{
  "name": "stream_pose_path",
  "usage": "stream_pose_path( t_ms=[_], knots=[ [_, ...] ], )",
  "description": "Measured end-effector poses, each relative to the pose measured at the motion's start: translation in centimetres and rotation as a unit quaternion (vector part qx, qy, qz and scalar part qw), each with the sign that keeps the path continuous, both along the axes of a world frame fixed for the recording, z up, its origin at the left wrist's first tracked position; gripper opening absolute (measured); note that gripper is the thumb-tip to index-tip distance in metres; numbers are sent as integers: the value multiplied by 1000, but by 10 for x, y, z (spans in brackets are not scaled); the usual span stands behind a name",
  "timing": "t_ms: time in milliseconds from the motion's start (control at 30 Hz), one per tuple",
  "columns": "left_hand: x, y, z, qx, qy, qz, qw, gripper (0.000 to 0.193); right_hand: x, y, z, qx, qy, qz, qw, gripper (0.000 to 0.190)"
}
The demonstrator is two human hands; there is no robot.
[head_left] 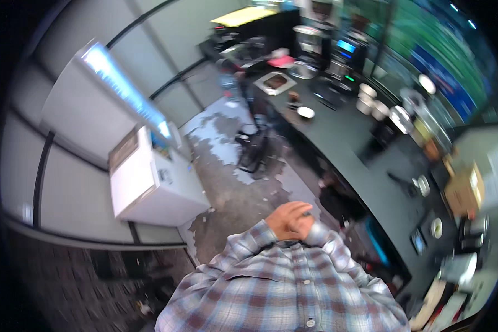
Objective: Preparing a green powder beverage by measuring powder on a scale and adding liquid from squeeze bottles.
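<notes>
My left hand (288,216) and my right hand (304,226) meet in front of the lower shirt, touching each other. Which hand is which is hard to tell where they overlap, and the image is blurred. Neither shows an object in it. A plaid button shirt with long sleeves covers my chest and arms. Beyond the hands lies a worn, stained floor (232,182). To the right of them runs a long dark counter (340,145), out of contact with both hands.
White cups (366,97), coffee grinders (309,41), a smartphone (418,241) and a cardboard box (465,189) stand along the counter. A black wheeled or framed item (252,149) is on the floor. At left are a white chest cabinet (162,186) and a tall lit fridge (91,99).
</notes>
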State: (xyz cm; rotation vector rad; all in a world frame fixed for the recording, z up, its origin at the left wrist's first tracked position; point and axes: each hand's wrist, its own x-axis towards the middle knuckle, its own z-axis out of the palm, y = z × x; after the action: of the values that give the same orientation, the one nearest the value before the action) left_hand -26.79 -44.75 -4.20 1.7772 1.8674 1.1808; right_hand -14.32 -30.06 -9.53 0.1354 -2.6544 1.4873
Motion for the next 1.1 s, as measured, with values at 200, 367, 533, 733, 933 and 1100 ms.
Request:
stream_pose_path(
  t_ms=[200, 367, 533, 733, 933, 1100],
  knots=[
    [-61, -109, -8, 14, -351, 132, 927, 55, -151, -97, 71, 23, -256, 259, 931, 50],
    [-114, -151, -29, 124, -377, 224, 890, 41, -234, -150, 13, 370, 194, 289, 861, 24],
    [-203, -203, -6, 415, -590, 318, 615, 30, -349, -192, 21, -175, -40, 277, 944, 22],
    [-297, -310, -15, 501, -472, 565, 455, 20, -550, -229, 57, -287, -95, 345, 888, 39],
    [-344, -362, 0, 563, -427, 595, 383, 55, -812, -332, 114, -176, 172, 354, 902, 59],
    [-416, -408, -25, 604, -314, 650, 338, 58, -998, -468, 195, -148, 203, 247, 936, 81]
  ],
)
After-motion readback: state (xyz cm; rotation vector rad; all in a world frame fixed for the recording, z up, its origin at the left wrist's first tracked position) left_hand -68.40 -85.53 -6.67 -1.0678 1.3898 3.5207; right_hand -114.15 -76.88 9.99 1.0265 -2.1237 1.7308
